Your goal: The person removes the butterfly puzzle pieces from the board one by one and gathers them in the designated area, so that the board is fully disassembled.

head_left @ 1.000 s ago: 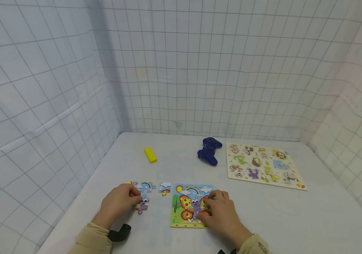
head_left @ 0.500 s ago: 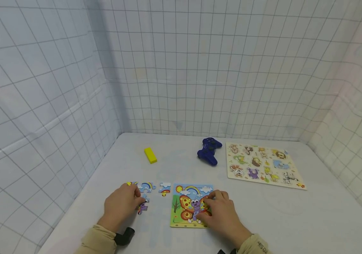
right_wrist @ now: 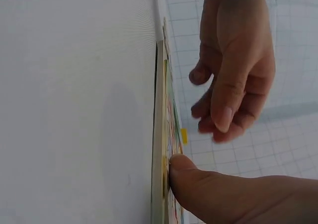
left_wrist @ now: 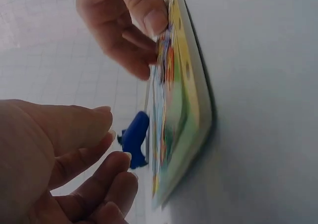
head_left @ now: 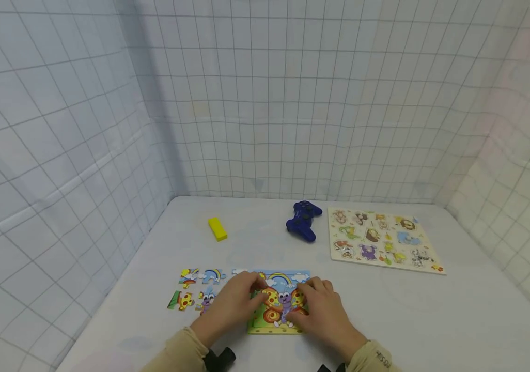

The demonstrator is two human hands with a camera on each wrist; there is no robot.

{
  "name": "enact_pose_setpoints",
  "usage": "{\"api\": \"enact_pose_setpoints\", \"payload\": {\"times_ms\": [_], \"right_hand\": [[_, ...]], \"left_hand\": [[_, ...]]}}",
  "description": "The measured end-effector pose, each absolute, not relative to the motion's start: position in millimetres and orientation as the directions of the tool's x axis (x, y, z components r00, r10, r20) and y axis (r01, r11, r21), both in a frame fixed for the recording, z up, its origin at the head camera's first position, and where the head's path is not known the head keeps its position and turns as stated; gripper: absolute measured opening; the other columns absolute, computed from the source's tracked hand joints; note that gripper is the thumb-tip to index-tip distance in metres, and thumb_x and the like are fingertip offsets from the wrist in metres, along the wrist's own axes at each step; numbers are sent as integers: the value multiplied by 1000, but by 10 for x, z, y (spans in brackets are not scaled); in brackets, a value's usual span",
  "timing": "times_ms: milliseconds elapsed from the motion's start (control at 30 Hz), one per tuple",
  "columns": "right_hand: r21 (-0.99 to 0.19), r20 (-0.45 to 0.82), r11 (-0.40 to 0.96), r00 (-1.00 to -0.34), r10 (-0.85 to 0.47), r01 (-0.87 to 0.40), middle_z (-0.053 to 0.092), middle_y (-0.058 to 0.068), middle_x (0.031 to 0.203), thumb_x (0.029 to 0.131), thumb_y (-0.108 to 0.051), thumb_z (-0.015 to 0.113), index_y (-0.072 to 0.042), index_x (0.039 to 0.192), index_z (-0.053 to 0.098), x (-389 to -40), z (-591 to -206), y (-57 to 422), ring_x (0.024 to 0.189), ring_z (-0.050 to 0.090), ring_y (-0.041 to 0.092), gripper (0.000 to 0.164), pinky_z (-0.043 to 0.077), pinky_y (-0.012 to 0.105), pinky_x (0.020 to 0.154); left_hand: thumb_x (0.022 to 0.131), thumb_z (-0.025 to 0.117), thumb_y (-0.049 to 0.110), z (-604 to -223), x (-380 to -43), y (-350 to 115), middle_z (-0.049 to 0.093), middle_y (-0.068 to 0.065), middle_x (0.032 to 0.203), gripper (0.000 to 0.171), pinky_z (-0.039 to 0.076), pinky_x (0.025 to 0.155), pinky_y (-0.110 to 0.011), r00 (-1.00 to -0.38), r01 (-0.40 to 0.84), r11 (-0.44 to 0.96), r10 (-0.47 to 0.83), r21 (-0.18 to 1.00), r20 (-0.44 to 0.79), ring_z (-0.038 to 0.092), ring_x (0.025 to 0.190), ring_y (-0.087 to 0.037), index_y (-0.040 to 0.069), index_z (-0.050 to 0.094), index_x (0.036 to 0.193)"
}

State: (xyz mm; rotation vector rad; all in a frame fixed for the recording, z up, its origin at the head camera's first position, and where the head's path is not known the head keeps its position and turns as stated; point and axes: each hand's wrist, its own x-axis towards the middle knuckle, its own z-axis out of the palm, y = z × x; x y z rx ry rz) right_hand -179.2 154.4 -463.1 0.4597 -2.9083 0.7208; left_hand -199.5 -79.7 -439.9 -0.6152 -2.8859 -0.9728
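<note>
My left hand (head_left: 234,302) reaches over the left side of the butterfly puzzle board (head_left: 274,329). In the left wrist view the left hand (left_wrist: 74,159) has loosely bent fingers with nothing between them. My right hand (head_left: 325,315) sits at the right side of the board, thumb (right_wrist: 181,167) and fingertips touching the picture; I cannot tell whether it pinches a piece. Loose jigsaw pieces lie left of the board: a rainbow piece (head_left: 211,275), a green-and-wing piece (head_left: 180,299) and a purple butterfly-head piece (head_left: 206,298) partly covered by my left hand.
A yellow block (head_left: 217,229) lies at the back left of the white table (head_left: 386,310). Behind the board is a blue game controller (head_left: 304,221). An animal puzzle board (head_left: 381,237) lies at the back right. Gridded white cloth (head_left: 265,129) walls the table.
My left hand has left the loose pieces and moved right, to the left part of the board. My right hand keeps its place on the board. The view has shifted slightly.
</note>
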Motion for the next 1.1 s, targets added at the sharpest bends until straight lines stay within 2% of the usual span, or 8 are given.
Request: {"api": "enact_pose_setpoints", "payload": {"times_ms": [133,300,433,567,700,900,1000,1100], "right_hand": [[-443,177,837,-947,-268,-320,60,11,121,78,-47,88,-4,130,66,-1782,-4625,1552,115,52,33,71,47,56,85],[-455,180,825,-942,-284,-336,59,12,123,79,-47,87,-3,133,64,-1784,-4640,1549,116,52,34,74,47,57,86],[-459,192,833,-950,-247,-309,52,19,136,77,-53,87,-2,147,52,-1797,-4653,1562,126,48,41,93,44,61,93],[-467,157,843,-964,-216,-265,39,26,154,76,-60,85,-2,157,36,-1823,-4656,1598,141,37,48,111,38,69,101],[-483,78,847,-975,-210,-221,34,22,162,77,-67,80,-3,159,33,-1872,-4676,1644,148,29,47,115,32,73,105],[-493,12,852,-981,-196,-176,32,18,164,75,-73,77,-7,161,31,-1924,-4701,1696,151,24,45,117,29,73,107],[-499,7,849,-980,-199,-176,32,18,164,75,-73,77,-7,161,31,-1926,-4703,1702,151,23,46,117,28,73,107],[-506,11,845,-981,-192,-172,33,19,163,77,-69,78,-6,160,33,-1925,-4698,1695,150,24,46,113,27,74,107]], "left_hand": [[97,71,19,-4425,-2114,-532,64,1,101,17,53,81,-33,-886,402,667,457,627,81,60,93,-13,11,69,111],[94,75,24,-4495,-2220,-413,62,5,94,17,50,75,-28,-879,393,682,476,617,32,55,84,-7,14,72,109],[93,77,29,-4583,-2252,-402,63,7,94,17,49,73,-26,-871,433,691,487,579,69,56,82,-5,19,73,107],[92,78,31,-4612,-2272,-407,62,7,94,19,49,73,-27,-867,446,686,491,574,88,56,83,-6,20,72,106],[91,79,32,-4622,-2277,-412,60,8,91,15,47,71,-25,-868,441,677,489,590,88,53,80,-5,23,71,99],[92,79,29,-4637,-2263,-384,59,10,87,9,44,70,-24,-857,467,652,500,597,124,50,77,-3,26,71,92],[92,79,29,-4644,-2255,-372,60,11,87,8,46,74,-26,-859,472,660,494,584,136,51,78,-2,25,72,91],[92,79,28,-4643,-2242,-366,60,11,87,7,49,85,-33,-857,483,670,494,564,148,52,79,-1,25,73,91]]}}
